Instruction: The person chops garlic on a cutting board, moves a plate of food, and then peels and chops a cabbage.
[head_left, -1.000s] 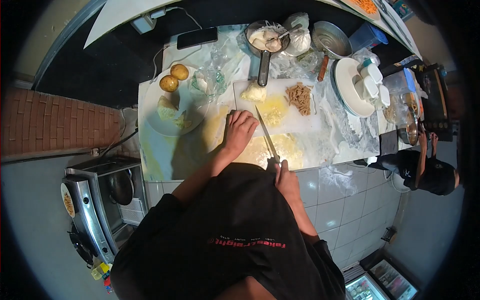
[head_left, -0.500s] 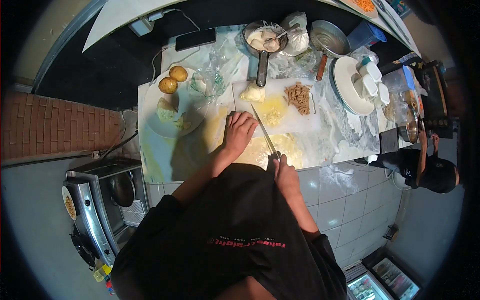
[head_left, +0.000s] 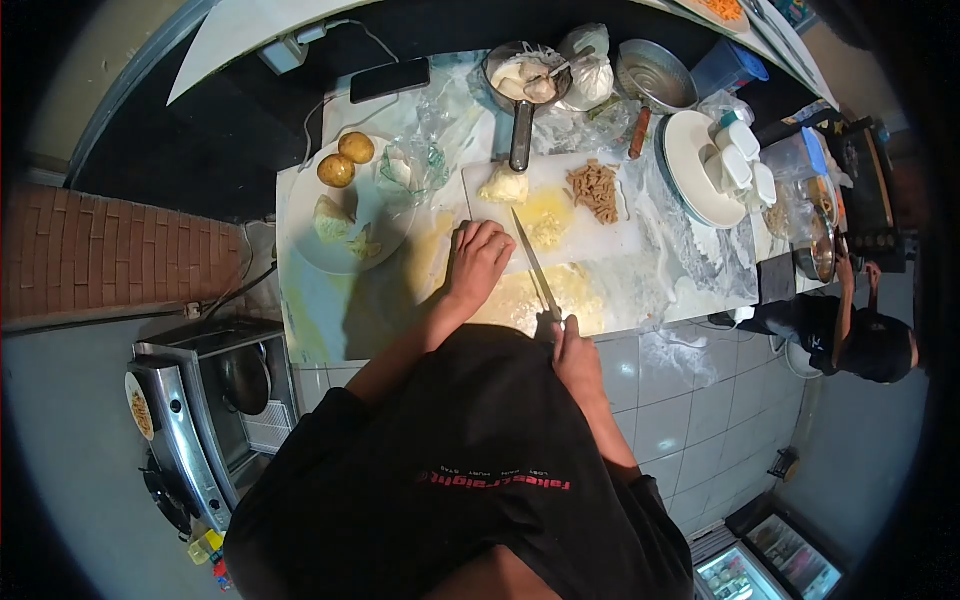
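My right hand [head_left: 576, 358] grips the handle of a knife [head_left: 535, 262]. The blade slants up and left over a white cutting board [head_left: 615, 240]. Beside the blade, my left hand [head_left: 482, 262] rests at the board's left edge with fingers curled together; anything beneath them is hidden. A small heap of finely chopped pale yellow food [head_left: 548, 233] lies just right of the blade. Farther back on the board sits a pale yellow lump [head_left: 503, 185]. Brown strips [head_left: 595, 190] are piled at the board's right.
Left stands a plate [head_left: 310, 250] with two potatoes [head_left: 345, 160] and a cut cabbage piece [head_left: 332, 218]. Behind the board are a saucepan [head_left: 523, 85], a metal pan [head_left: 655, 75] and a phone [head_left: 390, 80]. Stacked plates [head_left: 690, 170] stand right; another person [head_left: 850, 335] is far right.
The knife has shifted slightly to the right and stands a little steeper, my right hand moving slightly down with it. My left hand stays in nearly the same place.
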